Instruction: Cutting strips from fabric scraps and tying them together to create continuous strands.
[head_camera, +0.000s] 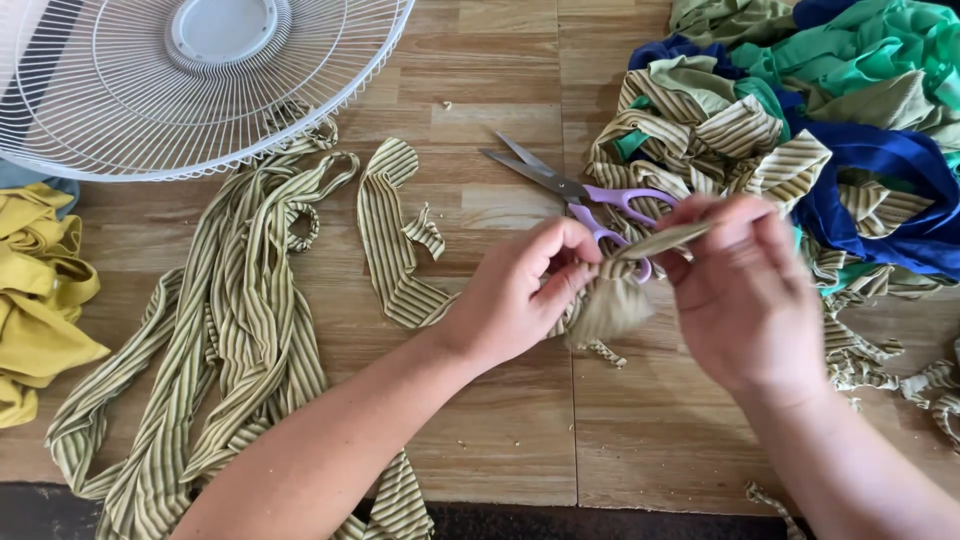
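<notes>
A wooden floor (500, 420) of light brown boards fills the frame, with a dark strip along the bottom edge. The widest bare stretch lies in the lower middle, under the forearms; another runs across the upper middle between the fan guard and the cloth heap.

At the centre, the left hand (515, 295) pinches a striped fabric strip (615, 300), thumb and fingers closed on one end of it. The right hand (745, 290) grips the other end, its fingers closed on a flattened bit that sticks out toward the upper right. The strip bunches between the two hands, just above the floor.

One pair of scissors (575, 190) with purple handles lies just behind the hands, blades slightly apart and pointing to the upper left.

One white wire fan guard (150, 90) takes the upper left corner. Below it, a bundle of long striped loops (240, 330) spreads over the left side down to the bottom edge. One yellow cloth (35, 290) sits at the left edge.

A pile of mixed fabric (830, 120), striped, green and blue, crowds the upper right corner, and striped scraps (930, 385) trail along the right edge.
</notes>
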